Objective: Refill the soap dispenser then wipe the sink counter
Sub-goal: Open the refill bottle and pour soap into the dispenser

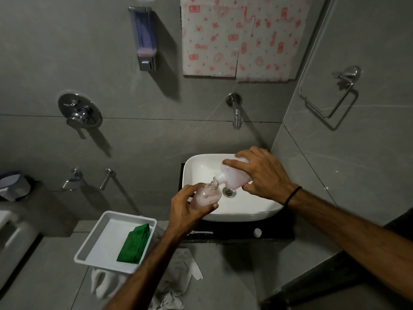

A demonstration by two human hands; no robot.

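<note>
My left hand (pixel 187 206) grips a small clear soap dispenser bottle (pixel 206 195) holding pink soap, its open neck pointing up over the white sink basin (pixel 245 211). My right hand (pixel 263 173) holds a larger translucent refill bottle (pixel 232 177) of pink soap, tilted down to the left so its spout meets the dispenser's neck. Both bottles hang above the basin near the drain (pixel 229 192). A folded green cloth (pixel 134 245) lies in a white tray (pixel 98 245) left of the sink. On the dark counter (pixel 277 233) rest a small white cap (pixel 257 232) and a thin white pump part (pixel 202 232).
A wall soap dispenser (pixel 144 39) hangs at the upper left, a spout (pixel 235 113) over the basin, a mixer handle (pixel 78 115) to the left. A towel ring (pixel 330 95) is on the right wall. A white rag (pixel 174 278) lies on the floor below the tray.
</note>
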